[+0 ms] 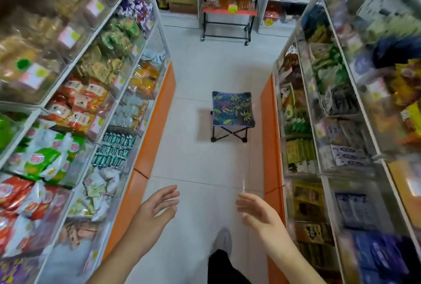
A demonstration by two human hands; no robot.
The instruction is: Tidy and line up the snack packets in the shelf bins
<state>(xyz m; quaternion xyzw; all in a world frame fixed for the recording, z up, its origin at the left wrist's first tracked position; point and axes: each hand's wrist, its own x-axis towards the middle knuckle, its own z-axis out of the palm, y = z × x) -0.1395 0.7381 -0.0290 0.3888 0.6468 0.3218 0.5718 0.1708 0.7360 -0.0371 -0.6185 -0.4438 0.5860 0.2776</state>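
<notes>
I stand in a narrow shop aisle between two racks of clear shelf bins. On the left, bins hold red snack packets [77,103], green and white packets [45,158] and small teal packets [114,147]. On the right, bins hold green packets [298,149] and dark blue packets [355,210]; that side is blurred. My left hand [155,210] and my right hand [262,213] hang in front of me over the floor, fingers straight and spread, holding nothing and touching no bin.
A small folding stool [232,112] with a leaf-print seat stands in the middle of the aisle ahead. A wheeled display rack [230,10] stands at the far end. Orange shelf bases [157,110] line both sides of the white tiled floor. My foot [223,240] shows below.
</notes>
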